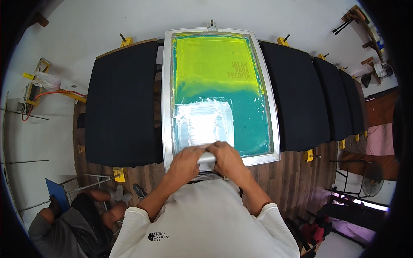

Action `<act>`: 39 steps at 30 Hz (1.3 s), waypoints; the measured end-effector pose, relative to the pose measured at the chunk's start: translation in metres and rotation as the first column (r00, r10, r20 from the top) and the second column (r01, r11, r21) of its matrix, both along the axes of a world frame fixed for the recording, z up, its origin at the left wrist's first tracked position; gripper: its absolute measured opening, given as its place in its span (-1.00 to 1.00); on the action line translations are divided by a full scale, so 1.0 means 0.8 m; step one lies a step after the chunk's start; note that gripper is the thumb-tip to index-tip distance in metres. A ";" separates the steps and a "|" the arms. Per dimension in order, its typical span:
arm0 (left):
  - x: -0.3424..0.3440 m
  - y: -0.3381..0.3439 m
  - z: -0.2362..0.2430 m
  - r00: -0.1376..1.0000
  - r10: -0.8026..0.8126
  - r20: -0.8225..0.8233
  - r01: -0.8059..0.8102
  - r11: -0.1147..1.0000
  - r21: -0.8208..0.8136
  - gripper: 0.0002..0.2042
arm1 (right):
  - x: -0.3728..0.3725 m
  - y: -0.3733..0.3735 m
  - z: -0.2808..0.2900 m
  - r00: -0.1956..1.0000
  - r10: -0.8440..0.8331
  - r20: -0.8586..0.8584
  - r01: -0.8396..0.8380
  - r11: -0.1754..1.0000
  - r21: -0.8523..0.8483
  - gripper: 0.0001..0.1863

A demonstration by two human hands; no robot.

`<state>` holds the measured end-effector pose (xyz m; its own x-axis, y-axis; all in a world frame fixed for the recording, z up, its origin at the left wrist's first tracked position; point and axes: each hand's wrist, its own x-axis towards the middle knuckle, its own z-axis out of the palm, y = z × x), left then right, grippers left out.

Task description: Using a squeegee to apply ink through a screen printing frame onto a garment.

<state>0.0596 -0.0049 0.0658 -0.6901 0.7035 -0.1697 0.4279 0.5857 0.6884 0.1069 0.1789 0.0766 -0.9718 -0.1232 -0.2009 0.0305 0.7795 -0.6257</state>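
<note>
A silver squeegee (207, 158) lies across the near end of a screen-printing frame, and both my hands grip it. My left hand (186, 162) is closed round its left part; my right hand (226, 158) is closed just beside it, the thumbs close together. Within the pale metal rim of the screen frame (274, 129), the mesh is teal (254, 129) at the near side and yellow-green (202, 56) at the far side, with faint lettering. A streaky patch of white ink (205, 118) spreads ahead of the squeegee. My fingers largely hide the squeegee's blade.
Black fabric-covered boards stand in a row, one to the left (122, 103) and several to the right (294, 94). Yellow brackets (120, 174) edge the row. At lower left sits another person (77, 215) near a blue panel (57, 193). A fan (372, 178) stands at right.
</note>
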 end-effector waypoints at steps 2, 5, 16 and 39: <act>-0.030 0.012 0.013 0.998 0.040 -0.053 -0.038 0.999 0.036 -0.60 | -0.029 0.008 0.003 1.000 0.008 -0.030 -0.006 0.998 0.064 -0.59; -0.098 0.027 -0.005 0.996 0.039 -0.085 -0.042 0.999 -0.028 -0.75 | -0.095 0.023 0.001 0.998 0.035 -0.051 -0.025 0.984 0.176 -0.63; -0.108 0.040 -0.027 0.977 0.135 -0.164 -0.123 0.989 0.084 -0.62 | -0.116 0.031 -0.023 0.995 0.014 -0.094 0.002 0.987 0.162 -0.61; -0.161 0.046 -0.011 0.993 0.103 -0.064 -0.103 0.995 0.013 -0.71 | -0.172 0.041 -0.016 0.998 0.064 -0.011 -0.060 0.974 0.218 -0.64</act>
